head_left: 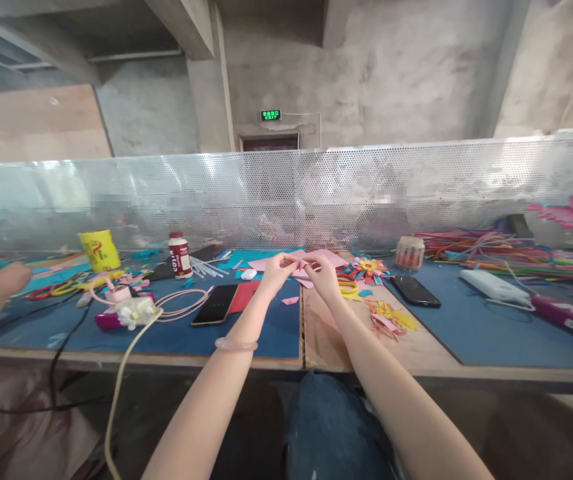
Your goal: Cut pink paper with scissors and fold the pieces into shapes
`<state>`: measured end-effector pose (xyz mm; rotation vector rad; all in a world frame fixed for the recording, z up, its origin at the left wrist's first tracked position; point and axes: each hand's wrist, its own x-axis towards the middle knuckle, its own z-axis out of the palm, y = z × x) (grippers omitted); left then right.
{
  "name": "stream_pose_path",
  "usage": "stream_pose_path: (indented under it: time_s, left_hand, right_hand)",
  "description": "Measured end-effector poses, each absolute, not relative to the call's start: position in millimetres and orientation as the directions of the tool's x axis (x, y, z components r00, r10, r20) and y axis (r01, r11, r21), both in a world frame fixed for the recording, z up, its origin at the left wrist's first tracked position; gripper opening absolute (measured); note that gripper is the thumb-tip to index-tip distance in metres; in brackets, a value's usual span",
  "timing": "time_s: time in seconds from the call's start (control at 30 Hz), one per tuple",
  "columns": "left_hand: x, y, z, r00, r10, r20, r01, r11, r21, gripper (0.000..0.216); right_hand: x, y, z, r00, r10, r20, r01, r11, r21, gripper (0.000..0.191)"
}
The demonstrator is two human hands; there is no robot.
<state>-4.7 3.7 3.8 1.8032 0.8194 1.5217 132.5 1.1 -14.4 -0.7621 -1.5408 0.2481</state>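
The left hand (pixel 277 268) and the right hand (pixel 324 275) meet above the far middle of the bench, fingertips of each pinched narrow on a small pink paper piece (pixel 300 262) held between them, just above a larger pink sheet (pixel 330 256). The grip looks light and the paper thin, so a pull from either side could well tear or crease it off line; a slip might drop it among the loose paper scraps (pixel 391 319) to the right, where it would be easy to lose. A clear, glossy bracelet (pixel 236 345) rings the left wrist. Under the forearms, a matte blue mat (pixel 266 327) abuts bare, scuffed wooden table (pixel 324 337). A flat black phone (pixel 215 304) lies on the mat beside a red sheet (pixel 247 295). A spiky, many-coloured paper flower (pixel 368 267) sits near the right hand. Behind runs a perforated metal screen (pixel 286 193); a co-worker's hand (pixel 1 280) rests far left
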Motion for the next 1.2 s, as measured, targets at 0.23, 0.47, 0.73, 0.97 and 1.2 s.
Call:
stream_pose_path:
  time_s: [0.23,0.47,0.73,0.97,1.2]
  left_hand:
    - [-3.6,2.8,4.0,0.179,0.827,0.533,0.01,-0.543,0.84,0.02]
    - [-3.0,5.1,3.1,0.177,0.823,0.54,-0.053,-0.539,0.84,0.024]
    - [-1.7,-0.8,6.5,0.166,0.807,0.567,-0.104,-0.558,0.823,0.02]
    - [-1.6,-2.2,8.3,0.182,0.792,0.583,-0.191,-0.554,0.811,0.021]
    - [-2.1,-5.4,10.3,0.203,0.762,0.614,-0.2,-0.582,0.788,0.019]
  right_hand:
    - [128.7,-1.2,-18.5,0.068,0.486,0.871,0.52,0.728,-0.446,0.008]
    - [128.2,4.4,-21.0,0.078,0.444,0.892,0.512,0.75,-0.418,0.008]
    - [127.8,-4.5,-18.9,0.051,0.378,0.924,0.563,0.754,-0.339,0.011]
    - [129.2,-11.1,-17.9,0.019,0.205,0.978,0.662,0.731,-0.166,0.012]
    - [130.4,-12.7,-17.9,-0.049,0.089,0.995,0.727,0.686,-0.026,0.01]
